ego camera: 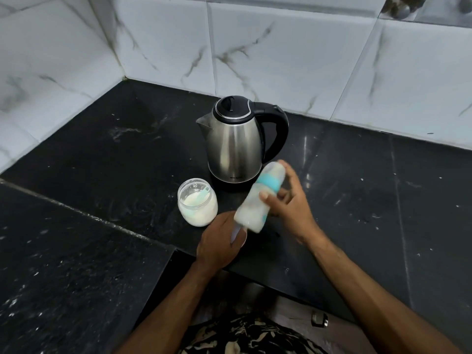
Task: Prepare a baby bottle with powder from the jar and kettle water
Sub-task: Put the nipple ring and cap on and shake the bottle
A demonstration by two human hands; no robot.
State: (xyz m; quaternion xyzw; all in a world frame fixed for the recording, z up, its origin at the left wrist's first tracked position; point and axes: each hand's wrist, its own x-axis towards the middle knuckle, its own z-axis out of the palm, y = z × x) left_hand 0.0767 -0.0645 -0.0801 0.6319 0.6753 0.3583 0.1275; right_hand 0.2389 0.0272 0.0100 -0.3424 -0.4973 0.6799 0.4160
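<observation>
the right hand (288,203) grips the translucent plastic baby bottle with a turquoise collar (258,198), thumb across its front and fingers curled behind, holding it tilted off the black stone tabletop (357,200) with the cap end toward 1 o'clock. the bottle is blurred, which reads as shaking to mix the contents. the left hand (222,241), at 7 o'clock from the bottle's base, is curled round something pale at its fingertips, possibly a lid; i cannot tell what it is.

to do this step well, i judge the collar should be screwed tight first, the thumb kept firm on the body below the collar, and the swing kept short, since the steel electric kettle with a black handle (235,141) stands just beyond at 11 o'clock and could be knocked.

the open clear jar of white powder (198,201), a pale scoop lying inside, sits at 9 o'clock from the bottle, close enough to catch any drips, so shake away from it.
</observation>
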